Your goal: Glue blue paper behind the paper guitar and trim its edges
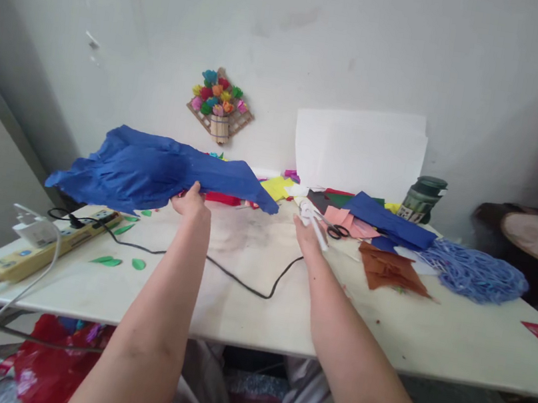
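Note:
My left hand (191,202) grips the lower edge of a large crumpled blue paper sheet (153,167) and lifts it above the far left part of the white table (243,305). My right hand (308,236) holds a white glue gun (311,220), nozzle pointing away; its black cord (241,281) trails across the tabletop. Black-handled scissors (336,229) lie just right of the glue gun, on pink paper scraps (347,221).
A yellowish power strip (47,244) with plugs and cables sits at the left edge, with green paper leaves (111,261) near it. Brown paper (390,270), folded blue paper (387,220), shredded blue paper (473,272) and a green jar (421,198) fill the right side. White sheets (357,151) lean on the wall.

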Motion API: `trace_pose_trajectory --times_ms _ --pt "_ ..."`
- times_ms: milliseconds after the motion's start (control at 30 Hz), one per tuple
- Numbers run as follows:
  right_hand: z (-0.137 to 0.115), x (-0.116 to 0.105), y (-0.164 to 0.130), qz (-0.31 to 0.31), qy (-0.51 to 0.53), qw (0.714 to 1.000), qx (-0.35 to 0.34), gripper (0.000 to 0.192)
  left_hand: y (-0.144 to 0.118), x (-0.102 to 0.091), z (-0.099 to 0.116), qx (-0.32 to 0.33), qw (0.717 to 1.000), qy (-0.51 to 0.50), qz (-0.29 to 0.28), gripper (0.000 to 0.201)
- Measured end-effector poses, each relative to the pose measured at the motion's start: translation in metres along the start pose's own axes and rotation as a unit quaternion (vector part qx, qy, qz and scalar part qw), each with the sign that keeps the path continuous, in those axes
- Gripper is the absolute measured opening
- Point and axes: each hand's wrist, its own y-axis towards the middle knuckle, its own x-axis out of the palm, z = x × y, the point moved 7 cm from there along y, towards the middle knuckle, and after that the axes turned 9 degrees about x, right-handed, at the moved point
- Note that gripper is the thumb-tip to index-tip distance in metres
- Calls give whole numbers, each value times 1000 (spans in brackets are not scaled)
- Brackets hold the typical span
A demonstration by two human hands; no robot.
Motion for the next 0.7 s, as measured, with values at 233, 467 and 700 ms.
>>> trace_pose_trajectory --times_ms 233,467,700 --pt "-12 21 -8 -65 -176 976 -109 34 -13 22 26 -68 996 -43 39 32" --pt "-39 42 -39 -62 -197 941 -270 50 -50 53 32 -141 988 -38 -41 22" --pt "-105 89 -88 -141 -99 887 -427 47 -46 69 48 -178 976 -19 -122 19"
